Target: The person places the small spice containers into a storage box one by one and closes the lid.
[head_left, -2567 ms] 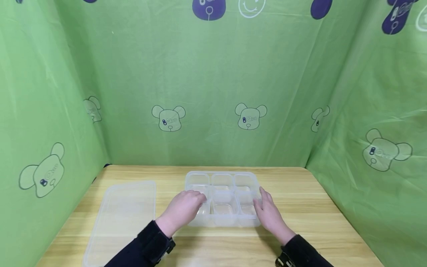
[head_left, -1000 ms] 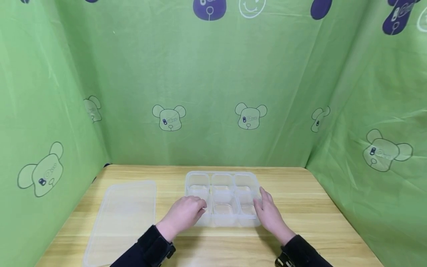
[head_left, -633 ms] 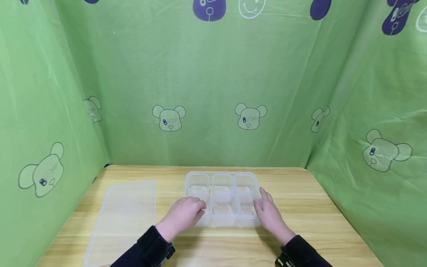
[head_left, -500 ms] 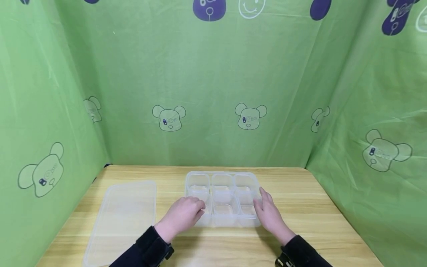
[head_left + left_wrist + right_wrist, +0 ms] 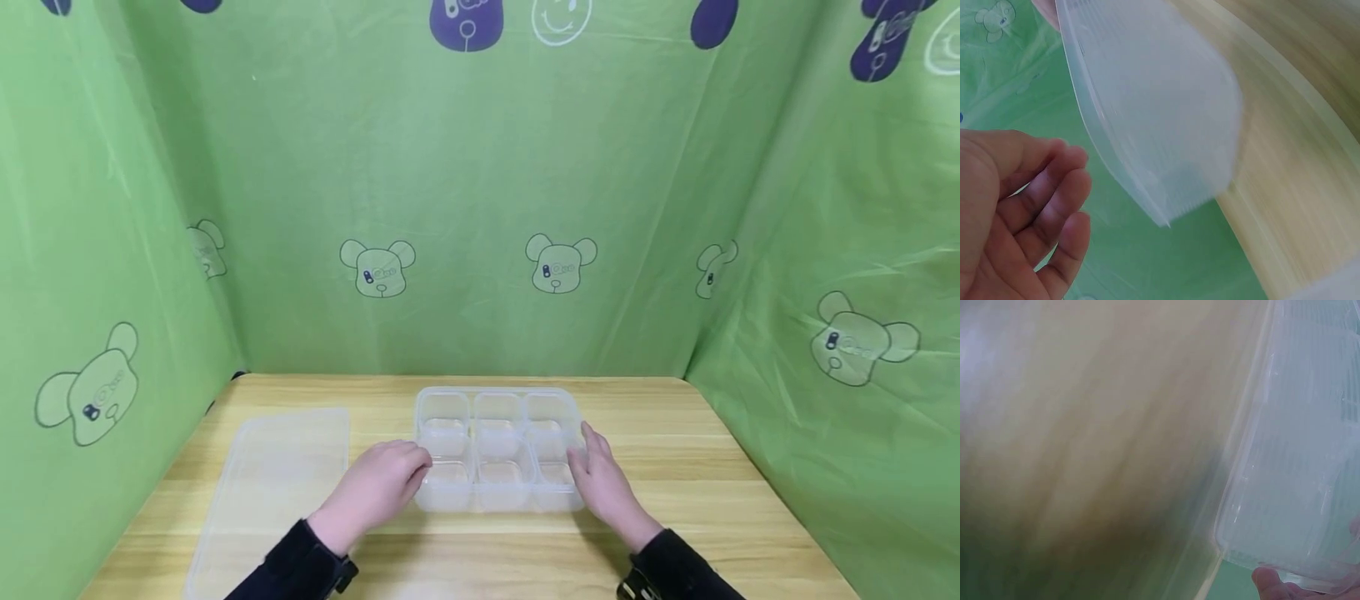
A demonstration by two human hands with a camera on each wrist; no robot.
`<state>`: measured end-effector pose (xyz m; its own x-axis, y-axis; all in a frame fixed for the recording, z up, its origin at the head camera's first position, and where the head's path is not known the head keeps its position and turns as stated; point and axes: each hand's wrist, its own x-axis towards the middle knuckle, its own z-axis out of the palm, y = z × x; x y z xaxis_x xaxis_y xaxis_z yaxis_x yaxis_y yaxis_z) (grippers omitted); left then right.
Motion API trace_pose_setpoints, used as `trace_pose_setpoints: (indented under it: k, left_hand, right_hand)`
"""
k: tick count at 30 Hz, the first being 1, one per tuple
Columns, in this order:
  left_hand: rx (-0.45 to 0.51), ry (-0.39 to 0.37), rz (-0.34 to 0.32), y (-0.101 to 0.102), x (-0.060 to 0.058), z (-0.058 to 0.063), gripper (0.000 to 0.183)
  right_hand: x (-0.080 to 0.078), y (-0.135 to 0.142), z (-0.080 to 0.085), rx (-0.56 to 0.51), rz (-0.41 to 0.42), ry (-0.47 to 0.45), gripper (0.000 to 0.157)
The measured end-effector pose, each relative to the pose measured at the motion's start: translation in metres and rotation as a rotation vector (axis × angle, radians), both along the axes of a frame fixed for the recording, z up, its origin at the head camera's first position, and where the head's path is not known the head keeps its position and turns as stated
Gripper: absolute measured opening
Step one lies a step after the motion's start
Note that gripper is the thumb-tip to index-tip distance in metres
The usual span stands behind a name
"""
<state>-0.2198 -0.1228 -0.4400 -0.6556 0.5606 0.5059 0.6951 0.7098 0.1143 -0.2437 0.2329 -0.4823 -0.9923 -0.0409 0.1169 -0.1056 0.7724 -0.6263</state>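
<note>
A clear plastic storage box (image 5: 501,498) with several compartments stands on the table, its rim facing up. My right hand (image 5: 611,492) holds its right end, thumb over the rim and fingers along the outside wall; in the right wrist view, fingertips (image 5: 1266,578) show at the box's end. Just off the box's left side is my left hand (image 5: 378,487), fingers loosely bent and holding nothing. In the left wrist view its fingers (image 5: 1069,237) curve beside the box's end wall (image 5: 1166,119) with a gap between. Inside the front left compartment (image 5: 448,473) nothing lies.
A flat translucent lid (image 5: 281,467) lies on the left part of the wooden table (image 5: 675,442), partly behind the left wrist. Green printed cloth (image 5: 465,183) walls in the table at the back and both sides.
The left hand has come out of the front left compartment and moved left, off the box. The right hand stays at the box's right end.
</note>
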Motion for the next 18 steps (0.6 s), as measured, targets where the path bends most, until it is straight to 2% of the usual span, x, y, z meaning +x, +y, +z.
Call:
trace_pose_setpoints:
  k: [4,9,18]
  left_hand:
    - [0.001,-0.022,0.058,-0.015,0.002,-0.002,0.006]
    - [-0.033,-0.059,0.149,-0.035,0.008,-0.011,0.003]
    - [0.021,-0.132,0.342,-0.084,0.016,-0.025,0.007]
  right_hand:
    - [0.001,0.0,0.002,-0.002,-0.001,-0.002,0.064]
    - [0.001,0.0,0.001,-0.016,0.001,0.009,0.064]
    - [0.002,0.001,-0.001,-0.022,0.004,0.007,0.065]
